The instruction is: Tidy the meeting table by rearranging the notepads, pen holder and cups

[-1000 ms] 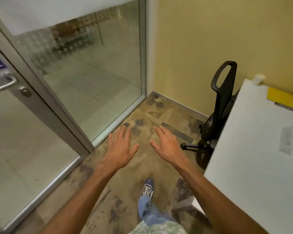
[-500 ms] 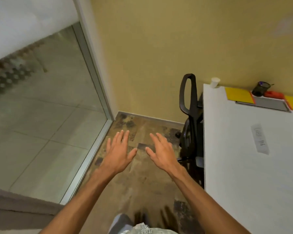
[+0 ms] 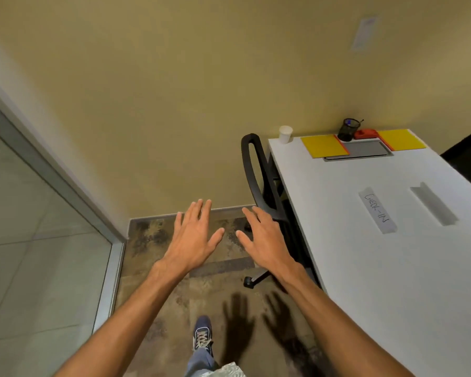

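Note:
My left hand (image 3: 193, 238) and my right hand (image 3: 264, 239) are stretched out palm down over the floor, fingers spread, holding nothing. To the right stands a white table (image 3: 378, 268). At its far end sit a white paper cup (image 3: 285, 134), a yellow notepad (image 3: 324, 146), a black mesh pen holder (image 3: 347, 130) with pens, a red object (image 3: 366, 133) and a second yellow notepad (image 3: 399, 139). Both hands are well short of these items, left of the table's edge.
A black office chair (image 3: 259, 172) is tucked against the table's left side. A grey cable flap (image 3: 362, 150) lies between the notepads. A tape label reading CHECK-IN (image 3: 377, 213) and a second strip (image 3: 433, 207) are stuck on the tabletop. Glass partition (image 3: 25, 254) at left, yellow wall ahead.
The view has swung right, away from the glass door toward the table. The cup, notepads and pen holder have come fully into sight. Both hands stay open and spread.

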The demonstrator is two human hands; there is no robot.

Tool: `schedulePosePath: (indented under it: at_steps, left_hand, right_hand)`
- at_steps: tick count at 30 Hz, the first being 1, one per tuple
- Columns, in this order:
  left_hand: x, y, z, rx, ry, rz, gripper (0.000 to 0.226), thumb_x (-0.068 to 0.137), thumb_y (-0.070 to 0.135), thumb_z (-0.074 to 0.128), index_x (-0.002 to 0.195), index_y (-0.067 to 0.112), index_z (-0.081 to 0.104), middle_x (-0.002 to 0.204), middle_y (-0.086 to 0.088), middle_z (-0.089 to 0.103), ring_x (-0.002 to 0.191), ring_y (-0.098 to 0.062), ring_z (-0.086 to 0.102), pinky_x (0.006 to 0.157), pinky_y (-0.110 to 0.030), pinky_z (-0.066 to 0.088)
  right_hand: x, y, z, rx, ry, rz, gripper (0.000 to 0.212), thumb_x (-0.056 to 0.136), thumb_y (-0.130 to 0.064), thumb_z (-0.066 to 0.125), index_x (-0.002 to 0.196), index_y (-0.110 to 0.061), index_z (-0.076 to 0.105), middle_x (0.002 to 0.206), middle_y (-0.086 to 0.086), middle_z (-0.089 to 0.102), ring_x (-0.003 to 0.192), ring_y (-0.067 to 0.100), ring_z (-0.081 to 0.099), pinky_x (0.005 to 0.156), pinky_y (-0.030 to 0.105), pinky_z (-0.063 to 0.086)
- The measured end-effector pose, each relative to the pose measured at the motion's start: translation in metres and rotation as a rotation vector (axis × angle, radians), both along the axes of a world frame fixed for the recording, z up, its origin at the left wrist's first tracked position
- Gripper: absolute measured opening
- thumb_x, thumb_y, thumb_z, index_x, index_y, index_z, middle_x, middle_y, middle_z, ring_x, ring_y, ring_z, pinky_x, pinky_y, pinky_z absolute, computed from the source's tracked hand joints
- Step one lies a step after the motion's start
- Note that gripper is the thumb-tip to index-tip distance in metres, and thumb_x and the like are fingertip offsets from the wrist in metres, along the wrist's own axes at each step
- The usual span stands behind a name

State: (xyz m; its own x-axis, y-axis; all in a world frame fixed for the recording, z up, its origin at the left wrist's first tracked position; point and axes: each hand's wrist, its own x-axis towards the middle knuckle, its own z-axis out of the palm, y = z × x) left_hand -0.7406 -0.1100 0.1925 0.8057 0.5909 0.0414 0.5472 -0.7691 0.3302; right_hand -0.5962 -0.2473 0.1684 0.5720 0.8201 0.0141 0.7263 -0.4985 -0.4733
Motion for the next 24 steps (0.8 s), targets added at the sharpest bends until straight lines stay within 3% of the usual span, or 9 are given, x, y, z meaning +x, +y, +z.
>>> schedulePosePath:
  at_steps: [6, 11, 17, 24]
  left_hand:
    - [0.051, 0.091, 0.016, -0.001, -0.032, -0.153, 0.080, 0.097, 0.058, 0.037, 0.157, 0.018, 0.002, 0.164, -0.007, 0.012, 0.151, -0.022, 0.010, 0.122, -0.050, 0.013]
    - [0.089, 0.137, 0.026, -0.042, -0.104, -0.216, 0.082, 0.097, 0.056, 0.041, 0.157, 0.017, 0.000, 0.164, -0.010, 0.006, 0.151, -0.024, 0.011, 0.121, -0.050, 0.018]
    - [0.150, 0.183, 0.030, -0.061, -0.137, -0.315, 0.082, 0.096, 0.055, 0.042, 0.157, 0.016, 0.004, 0.164, -0.012, 0.007, 0.151, -0.026, 0.012, 0.120, -0.051, 0.021]
    - [0.261, 0.230, 0.029, -0.039, -0.148, -0.449, 0.077, 0.097, 0.055, 0.040, 0.156, 0.014, 0.011, 0.163, -0.014, 0.011, 0.149, -0.029, 0.015, 0.120, -0.048, 0.021]
  right_hand:
    - [0.037, 0.067, 0.025, 0.063, 0.003, -0.195, 0.063, 0.098, -0.045, 0.049, 0.153, -0.022, 0.030, 0.159, 0.005, 0.028, 0.146, 0.023, 0.025, 0.115, 0.047, 0.025]
    - [0.073, 0.102, 0.038, 0.075, -0.030, -0.336, 0.061, 0.098, -0.044, 0.050, 0.151, -0.020, 0.033, 0.155, 0.007, 0.034, 0.141, 0.026, 0.032, 0.110, 0.044, 0.031]
    - [0.121, 0.139, 0.040, 0.100, -0.029, -0.453, 0.058, 0.098, -0.043, 0.050, 0.149, -0.019, 0.036, 0.151, 0.006, 0.039, 0.136, 0.025, 0.037, 0.108, 0.044, 0.036]
    - [0.198, 0.181, 0.027, 0.105, -0.020, -0.548, 0.059, 0.099, -0.044, 0.050, 0.150, -0.020, 0.033, 0.155, 0.004, 0.034, 0.140, 0.023, 0.033, 0.109, 0.041, 0.032]
